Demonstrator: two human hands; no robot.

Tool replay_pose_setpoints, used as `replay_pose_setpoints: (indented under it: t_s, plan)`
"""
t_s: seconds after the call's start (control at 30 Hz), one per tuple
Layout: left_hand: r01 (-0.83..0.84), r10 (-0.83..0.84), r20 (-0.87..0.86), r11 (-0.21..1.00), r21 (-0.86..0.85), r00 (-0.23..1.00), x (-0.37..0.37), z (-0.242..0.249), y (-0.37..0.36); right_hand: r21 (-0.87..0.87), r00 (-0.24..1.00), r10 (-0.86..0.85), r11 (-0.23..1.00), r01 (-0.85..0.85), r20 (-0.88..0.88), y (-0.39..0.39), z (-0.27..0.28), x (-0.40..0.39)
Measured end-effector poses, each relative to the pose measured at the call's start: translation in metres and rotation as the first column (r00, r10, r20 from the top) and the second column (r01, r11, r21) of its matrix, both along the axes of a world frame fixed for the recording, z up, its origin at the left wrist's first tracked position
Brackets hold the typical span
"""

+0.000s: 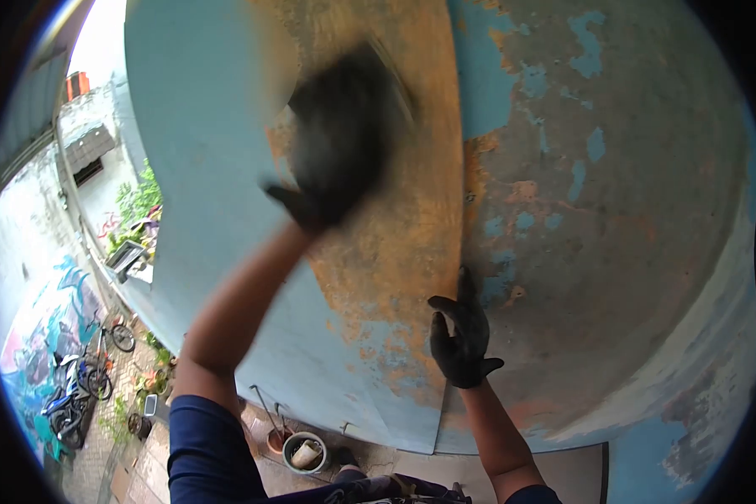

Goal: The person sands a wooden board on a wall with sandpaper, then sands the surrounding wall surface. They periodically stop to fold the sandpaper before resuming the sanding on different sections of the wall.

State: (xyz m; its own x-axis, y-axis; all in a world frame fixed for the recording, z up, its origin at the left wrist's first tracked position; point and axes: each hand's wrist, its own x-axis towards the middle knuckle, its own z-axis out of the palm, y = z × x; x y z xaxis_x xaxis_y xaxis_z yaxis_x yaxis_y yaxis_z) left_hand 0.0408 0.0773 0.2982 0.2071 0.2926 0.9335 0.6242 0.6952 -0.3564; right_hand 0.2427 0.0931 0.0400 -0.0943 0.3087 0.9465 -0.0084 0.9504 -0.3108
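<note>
My left hand (344, 143), in a black glove, is raised against the orange-brown patch (395, 227) of the wall and smeared by motion. Under its fingers shows the thin edge of a dark flat sheet (395, 80), which the hand presses to the wall; its kind is too blurred to name. Lower down on the right, my right hand (462, 340), also black-gloved, is at the wall by the seam between the orange strip and the grey patch (588, 277). Its fingers are apart, some bent, and I see nothing in them.
Pale blue paint (202, 168) covers the wall's left side, flaking at the right. At the wall's foot stand a bucket (307, 454) with something pale inside and a reddish pot (279, 438). Left lie a paved alley with a blue motorbike (65, 407), a bicycle (105, 353) and potted plants.
</note>
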Motion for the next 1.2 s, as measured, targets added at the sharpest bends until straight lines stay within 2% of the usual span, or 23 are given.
replay_pose_setpoints:
  t_s: [0.07, 0.1, 0.17, 0.2, 0.27, 0.3, 0.33, 0.37, 0.43, 0.47, 0.5, 0.53, 0.57, 0.6, 0.73, 0.8, 0.87, 0.9, 0.97, 1.03, 1.1, 1.17, 1.2]
  plan:
    - [0.461, -0.464, 0.063, 0.839, -0.289, 0.883, 0.018, -0.07, -0.045, -0.092, 0.997, -0.026, 0.995, 0.033, 0.079, 0.0, -0.006, 0.001]
    - [0.45, -0.454, 0.057, 0.844, -0.291, 0.889, 0.011, -0.057, -0.044, -0.116, 0.996, 0.032, 0.993, -0.022, 0.083, 0.001, -0.009, 0.001]
    - [0.317, -0.32, 0.038, 0.903, -0.289, 0.947, -0.012, 0.004, -0.026, -0.04, 0.999, -0.005, 0.999, 0.006, 0.037, 0.001, -0.002, -0.002]
    - [0.525, -0.557, -0.059, 0.808, -0.266, 0.828, -0.053, 0.046, -0.016, 0.026, 0.999, -0.048, 0.998, 0.048, -0.008, -0.001, 0.0, -0.002]
    - [0.722, -0.727, -0.127, 0.686, -0.087, 0.675, -0.067, 0.124, -0.028, 0.004, 0.999, -0.034, 0.999, 0.034, 0.001, -0.002, -0.001, -0.002]
    - [0.715, -0.71, -0.084, 0.692, 0.097, 0.699, -0.039, 0.16, -0.05, -0.019, 1.0, -0.028, 0.999, 0.028, 0.005, -0.002, -0.001, -0.002]
    - [0.716, -0.711, -0.085, 0.69, 0.102, 0.698, -0.052, 0.149, -0.041, -0.015, 1.0, -0.03, 0.999, 0.03, 0.007, 0.0, 0.001, -0.003]
    - [0.647, -0.649, 0.051, 0.761, 0.054, 0.759, -0.077, 0.122, -0.022, 0.001, 1.0, -0.027, 1.0, 0.027, 0.007, 0.0, 0.001, -0.001]
    - [0.663, -0.622, -0.254, 0.738, 0.124, 0.74, -0.067, 0.036, 0.006, 0.018, 1.0, -0.017, 1.0, 0.017, 0.008, 0.0, 0.0, 0.003]
    - [0.497, -0.483, -0.13, 0.859, 0.122, 0.866, -0.018, -0.012, -0.016, -0.052, 0.999, 0.006, 0.999, -0.004, 0.049, -0.002, -0.001, 0.007]
    - [0.405, -0.403, 0.205, 0.914, 0.034, 0.892, 0.012, -0.061, -0.021, -0.127, 0.996, 0.032, 0.992, -0.021, 0.086, -0.005, -0.002, 0.009]
    - [0.51, -0.43, 0.426, 0.856, -0.089, 0.796, 0.024, -0.126, -0.034, -0.137, 0.995, 0.037, 0.99, -0.025, 0.087, -0.007, -0.004, 0.012]
    - [0.569, -0.464, 0.431, 0.809, -0.15, 0.774, 0.024, -0.186, -0.048, -0.153, 0.994, 0.07, 0.987, -0.056, 0.087, -0.008, -0.005, 0.014]
    - [0.624, -0.506, 0.423, 0.754, -0.206, 0.751, 0.019, -0.214, -0.053, -0.155, 0.992, 0.098, 0.984, -0.086, 0.075, -0.007, -0.001, 0.012]
    - [0.585, -0.526, 0.311, 0.798, -0.142, 0.792, 0.002, -0.102, -0.053, -0.191, 0.994, 0.096, 0.978, -0.083, 0.061, -0.019, 0.008, 0.009]
    - [0.705, -0.709, 0.083, 0.705, 0.075, 0.7, -0.023, -0.031, -0.044, -0.152, 0.995, -0.025, 0.988, 0.039, 0.098, -0.017, 0.005, 0.006]
    - [0.673, -0.678, -0.032, 0.723, 0.154, 0.735, -0.034, 0.023, -0.042, -0.151, 0.996, -0.012, 0.988, 0.025, 0.089, -0.016, 0.004, 0.005]
    - [0.681, -0.693, -0.007, 0.707, 0.192, 0.721, -0.03, 0.025, -0.042, -0.154, 0.997, 0.005, 0.988, 0.008, 0.082, -0.016, 0.004, 0.006]
    - [0.688, -0.71, 0.021, 0.688, 0.231, 0.704, -0.022, 0.011, -0.041, -0.133, 0.997, -0.019, 0.991, 0.029, 0.078, -0.018, 0.007, 0.006]
    - [0.586, -0.592, 0.024, 0.802, 0.112, 0.806, -0.021, -0.038, -0.039, -0.115, 0.997, -0.038, 0.992, 0.045, 0.067, -0.017, 0.007, 0.005]
    - [0.62, -0.61, 0.23, 0.784, 0.035, 0.758, -0.011, -0.108, -0.045, -0.14, 0.996, -0.023, 0.99, 0.035, 0.089, -0.016, 0.002, 0.005]
    - [0.617, -0.585, 0.229, 0.779, -0.111, 0.778, -0.004, -0.177, -0.054, -0.136, 0.997, 0.007, 0.991, 0.003, 0.071, -0.016, -0.002, 0.002]
    - [0.616, -0.586, 0.219, 0.78, -0.107, 0.78, -0.004, -0.175, -0.056, -0.121, 0.998, 0.016, 0.993, -0.01, 0.054, -0.014, 0.0, 0.0]
